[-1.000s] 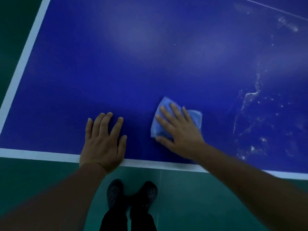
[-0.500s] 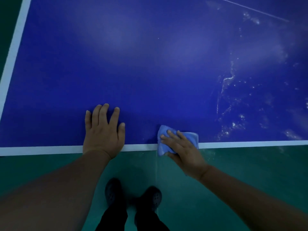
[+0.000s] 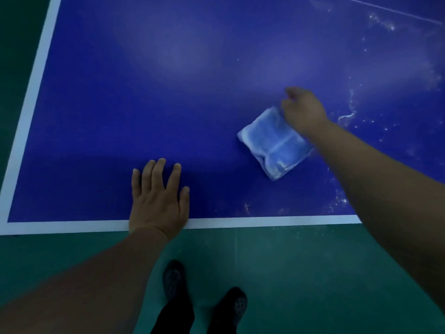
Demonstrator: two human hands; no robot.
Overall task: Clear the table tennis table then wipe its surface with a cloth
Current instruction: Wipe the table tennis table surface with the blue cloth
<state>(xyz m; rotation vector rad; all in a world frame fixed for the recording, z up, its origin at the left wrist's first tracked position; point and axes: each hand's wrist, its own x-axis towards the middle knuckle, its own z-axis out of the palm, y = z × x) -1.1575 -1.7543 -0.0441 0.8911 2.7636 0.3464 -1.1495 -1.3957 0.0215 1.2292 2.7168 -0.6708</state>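
Head view, near to far, as I log it. Left hand (image 3: 157,201): fingers spread flat on the blue white-edged table tennis table (image 3: 101,121) at its near edge, likely bracing. Folded pale-blue cloth (image 3: 274,143): on the table right of centre, its far corner seemingly pinched by the right hand (image 3: 303,109), probably to turn it; grip blurred. White smears (image 3: 346,115): beyond, unwiped.

Left hand (image 3: 157,201) flat on blue desk (image 3: 120,104); right hand (image 3: 304,109) pinches corner of folded cloth (image 3: 273,143) lying on desk.
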